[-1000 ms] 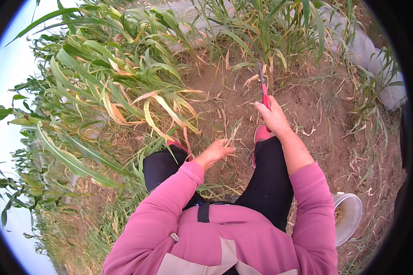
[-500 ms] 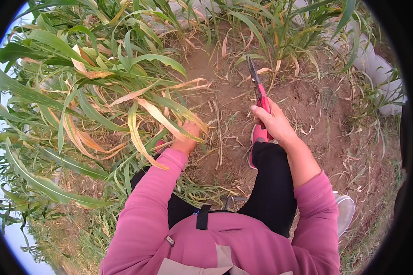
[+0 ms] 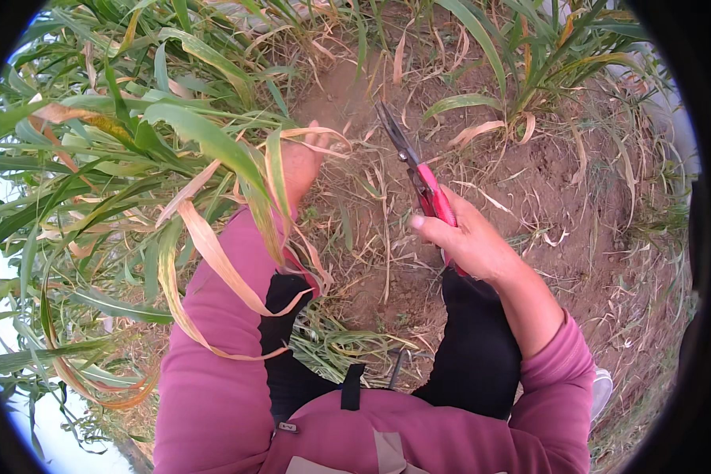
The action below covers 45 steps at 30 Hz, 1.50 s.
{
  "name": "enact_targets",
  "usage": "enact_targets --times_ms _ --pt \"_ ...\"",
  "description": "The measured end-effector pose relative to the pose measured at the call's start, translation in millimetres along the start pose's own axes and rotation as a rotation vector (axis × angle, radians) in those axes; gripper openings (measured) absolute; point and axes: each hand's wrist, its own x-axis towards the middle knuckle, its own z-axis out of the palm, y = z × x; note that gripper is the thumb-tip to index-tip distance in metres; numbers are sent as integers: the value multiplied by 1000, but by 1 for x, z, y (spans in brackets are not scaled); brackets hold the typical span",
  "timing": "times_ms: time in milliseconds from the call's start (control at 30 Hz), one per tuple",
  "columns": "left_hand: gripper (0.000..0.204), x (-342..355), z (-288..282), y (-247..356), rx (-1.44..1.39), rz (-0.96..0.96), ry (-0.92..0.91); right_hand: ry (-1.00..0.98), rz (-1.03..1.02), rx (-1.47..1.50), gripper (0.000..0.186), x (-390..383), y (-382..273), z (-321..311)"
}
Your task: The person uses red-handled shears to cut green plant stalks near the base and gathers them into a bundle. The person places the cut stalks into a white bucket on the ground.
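Observation:
My right hand (image 3: 470, 237) is wrapped round the red handles of a pair of pruning shears (image 3: 425, 180). Their long dark blades point away from me, over bare soil. My left hand (image 3: 299, 162) reaches in among the tall green stalks and leaves (image 3: 174, 150) at left. Leaves cover much of it, so its grip cannot be made out. A few long, yellowed leaves (image 3: 217, 257) hang across my left forearm.
Another leafy clump (image 3: 541, 75) grows at far right, with a pale pipe-like form (image 3: 667, 118) behind it. Cut green leaves (image 3: 336, 347) lie between my legs. Dry leaf scraps litter the brown soil (image 3: 561, 205).
My left hand has moved farther forward into the leaves. The shears have come left and nearer, their tips tilting more to the left. Leaves now drape over my left arm.

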Motion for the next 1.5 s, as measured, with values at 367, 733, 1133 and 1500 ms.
enact_targets --times_ms 367,733,1133,1500 --pt "26 -68 -19 -136 318 20 -194 185 9 -985 55 132 66 -14" --pt "18 -108 1 -123 -210 -349 -401 132 2 -1593 37 293 159 38" --pt "14 -117 -33 -69 -395 -481 -309 39 -25 -1625 35 331 182 69" --pt "12 -106 -27 -82 -395 -600 -265 -91 92 -1391 45 300 171 3"
